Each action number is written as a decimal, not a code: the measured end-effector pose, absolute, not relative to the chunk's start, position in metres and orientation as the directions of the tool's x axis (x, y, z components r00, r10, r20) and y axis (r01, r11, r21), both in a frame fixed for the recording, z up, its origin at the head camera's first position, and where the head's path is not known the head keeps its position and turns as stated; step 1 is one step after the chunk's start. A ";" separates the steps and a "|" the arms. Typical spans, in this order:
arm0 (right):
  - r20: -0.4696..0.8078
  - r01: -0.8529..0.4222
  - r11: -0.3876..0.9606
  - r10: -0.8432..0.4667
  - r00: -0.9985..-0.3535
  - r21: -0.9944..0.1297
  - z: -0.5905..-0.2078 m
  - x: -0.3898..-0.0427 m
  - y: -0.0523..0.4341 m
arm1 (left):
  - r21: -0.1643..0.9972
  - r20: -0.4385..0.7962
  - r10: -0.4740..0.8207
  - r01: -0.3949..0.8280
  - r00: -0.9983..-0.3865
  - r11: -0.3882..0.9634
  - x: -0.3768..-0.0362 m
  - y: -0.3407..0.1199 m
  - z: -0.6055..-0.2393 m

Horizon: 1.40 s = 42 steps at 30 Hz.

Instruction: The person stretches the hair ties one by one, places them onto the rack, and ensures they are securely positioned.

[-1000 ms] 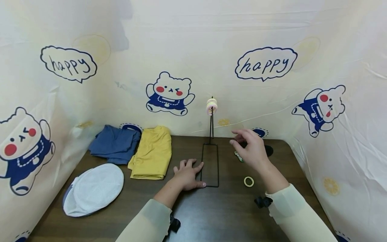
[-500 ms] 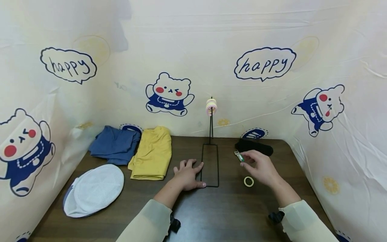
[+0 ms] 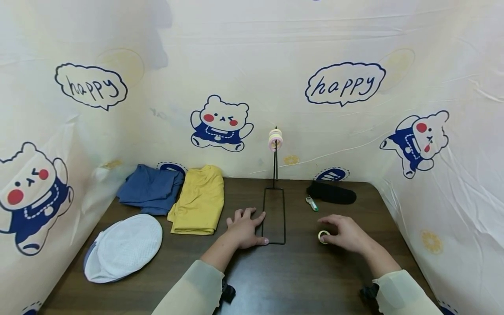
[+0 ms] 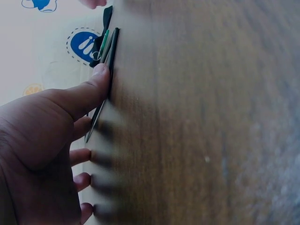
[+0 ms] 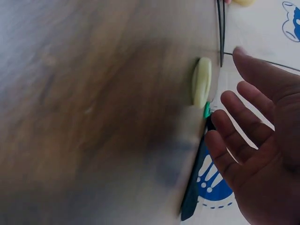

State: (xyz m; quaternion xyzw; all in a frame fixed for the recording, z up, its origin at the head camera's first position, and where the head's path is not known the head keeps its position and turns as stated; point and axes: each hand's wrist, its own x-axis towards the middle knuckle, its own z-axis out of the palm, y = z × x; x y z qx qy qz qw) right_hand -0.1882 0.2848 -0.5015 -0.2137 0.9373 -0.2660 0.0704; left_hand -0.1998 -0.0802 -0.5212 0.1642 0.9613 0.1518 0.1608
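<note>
A black wire stand (image 3: 274, 216) has its rectangular base on the dark table, and its upright post carries pink and pale yellow rings (image 3: 275, 140) at the top. My left hand (image 3: 247, 221) lies flat on the table, fingers straight, with the thumb against the base's left wire (image 4: 105, 84). A pale yellow ring (image 3: 323, 236) lies to the right of the base. My right hand (image 3: 334, 229) is right beside it, palm down. In the right wrist view this hand (image 5: 234, 77) has its fingers spread and nothing in it, a small gap away from the ring (image 5: 201, 82).
A small green and white object (image 3: 311, 203) and a black cloth (image 3: 331, 193) lie behind the right hand. Folded blue (image 3: 150, 188) and yellow (image 3: 198, 199) cloths and a white cap (image 3: 124, 246) sit on the left. Printed sheet walls close three sides.
My right hand dropped from near the stand's post, passed the green object, and came back toward me to the yellow ring. The left hand stayed put.
</note>
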 end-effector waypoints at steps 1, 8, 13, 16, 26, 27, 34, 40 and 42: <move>-0.039 -0.349 0.773 -0.433 -0.901 -0.531 -0.503 -0.188 0.286 | 0.343 -0.261 0.364 0.267 -0.894 0.901 -0.200 -0.080 -0.521; -0.096 -0.321 0.797 -0.424 -0.901 -0.512 -0.509 -0.187 0.294 | 0.345 -0.262 0.361 0.262 -0.895 0.901 -0.200 -0.080 -0.521; -0.108 -0.297 0.813 -0.399 -0.910 -0.500 -0.508 -0.187 0.293 | 0.342 -0.263 0.359 0.261 -0.896 0.903 -0.199 -0.080 -0.520; -0.110 -0.292 0.819 -0.392 -0.913 -0.494 -0.508 -0.187 0.292 | 0.339 -0.264 0.358 0.261 -0.895 0.904 -0.199 -0.080 -0.519; -0.060 -0.332 0.830 -0.398 -0.915 -0.449 -0.507 -0.189 0.290 | 0.338 -0.260 0.357 0.262 -0.897 0.904 -0.199 -0.080 -0.519; -0.056 -0.333 0.831 -0.397 -0.916 -0.447 -0.506 -0.189 0.289 | 0.338 -0.259 0.357 0.262 -0.897 0.904 -0.200 -0.080 -0.520; -0.003 -0.338 0.825 -0.381 -0.925 -0.453 -0.499 -0.188 0.287 | 0.337 -0.263 0.358 0.262 -0.896 0.904 -0.200 -0.079 -0.520; 0.087 -0.374 0.795 -0.380 -0.921 -0.477 -0.489 -0.186 0.281 | 0.328 -0.259 0.357 0.266 -0.897 0.906 -0.198 -0.080 -0.521; 0.128 -0.394 0.780 -0.382 -0.915 -0.487 -0.486 -0.185 0.279 | 0.326 -0.255 0.358 0.269 -0.898 0.906 -0.198 -0.080 -0.521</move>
